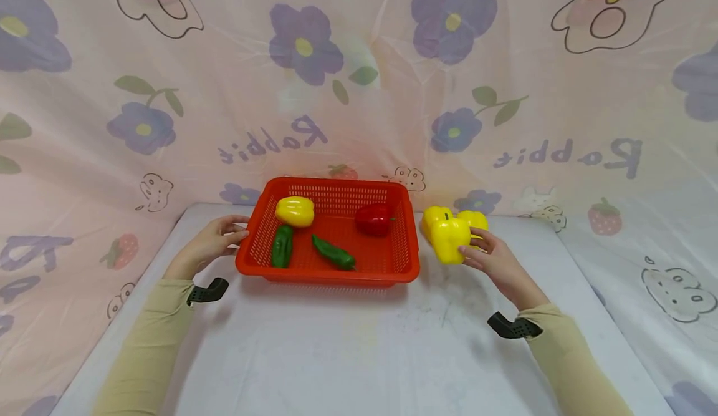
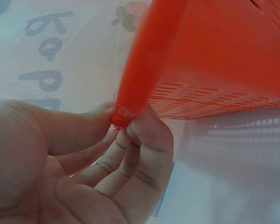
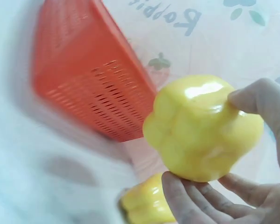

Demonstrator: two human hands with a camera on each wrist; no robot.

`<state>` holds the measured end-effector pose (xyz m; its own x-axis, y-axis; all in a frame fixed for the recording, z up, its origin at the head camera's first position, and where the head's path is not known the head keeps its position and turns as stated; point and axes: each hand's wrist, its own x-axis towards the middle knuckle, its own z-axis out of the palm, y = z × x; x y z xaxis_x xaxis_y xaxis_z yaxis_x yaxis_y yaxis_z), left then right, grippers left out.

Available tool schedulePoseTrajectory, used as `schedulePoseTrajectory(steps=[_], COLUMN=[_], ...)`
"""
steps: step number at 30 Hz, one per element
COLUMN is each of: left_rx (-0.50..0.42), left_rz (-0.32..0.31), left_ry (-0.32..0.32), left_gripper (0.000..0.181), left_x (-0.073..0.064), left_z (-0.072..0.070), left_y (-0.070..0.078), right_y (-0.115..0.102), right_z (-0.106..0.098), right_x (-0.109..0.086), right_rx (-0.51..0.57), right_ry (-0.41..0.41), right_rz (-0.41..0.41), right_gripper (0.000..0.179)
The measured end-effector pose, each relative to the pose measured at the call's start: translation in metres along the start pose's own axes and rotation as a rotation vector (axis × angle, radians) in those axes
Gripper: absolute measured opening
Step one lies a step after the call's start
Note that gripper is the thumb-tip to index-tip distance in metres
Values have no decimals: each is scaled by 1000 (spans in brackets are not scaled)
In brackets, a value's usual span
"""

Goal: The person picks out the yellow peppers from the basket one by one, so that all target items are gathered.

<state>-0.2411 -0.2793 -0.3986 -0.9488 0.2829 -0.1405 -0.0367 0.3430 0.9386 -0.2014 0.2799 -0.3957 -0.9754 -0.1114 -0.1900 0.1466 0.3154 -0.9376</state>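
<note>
Pinching a yellow pepper (image 1: 450, 240) between thumb and fingers, the person's right hand (image 1: 496, 261) holds it above the white table (image 1: 359, 347), just to the right of a red basket (image 1: 331, 275). Two other yellow peppers (image 1: 477, 219) sit close behind it. Across from that, the left hand (image 1: 209, 242) pinches the basket's left rim, thumb against fingers. Looking into the basket, I see another yellow one (image 1: 295, 211) at back left, a dark green pepper (image 1: 282, 246) before it, a long green pepper (image 1: 333, 254) near the middle and a red pepper (image 1: 374, 219) toward the right.
</note>
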Motion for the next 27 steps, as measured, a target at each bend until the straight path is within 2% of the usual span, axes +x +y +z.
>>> schedulePoseTrajectory(steps=[12, 19, 27], left_rx=[7, 8, 5], left_rz=[-5, -1, 5], left_ry=[6, 2, 2], left_gripper=[49, 50, 50], left_x=[0, -1, -1], left_z=[0, 1, 1], left_y=[1, 0, -1], right_y=[33, 48, 54], right_z=[7, 9, 11], right_x=[-6, -6, -4], right_rx=[75, 117, 85], right_ry=[-24, -43, -45], right_rz=[84, 99, 94], right_gripper=[84, 79, 79])
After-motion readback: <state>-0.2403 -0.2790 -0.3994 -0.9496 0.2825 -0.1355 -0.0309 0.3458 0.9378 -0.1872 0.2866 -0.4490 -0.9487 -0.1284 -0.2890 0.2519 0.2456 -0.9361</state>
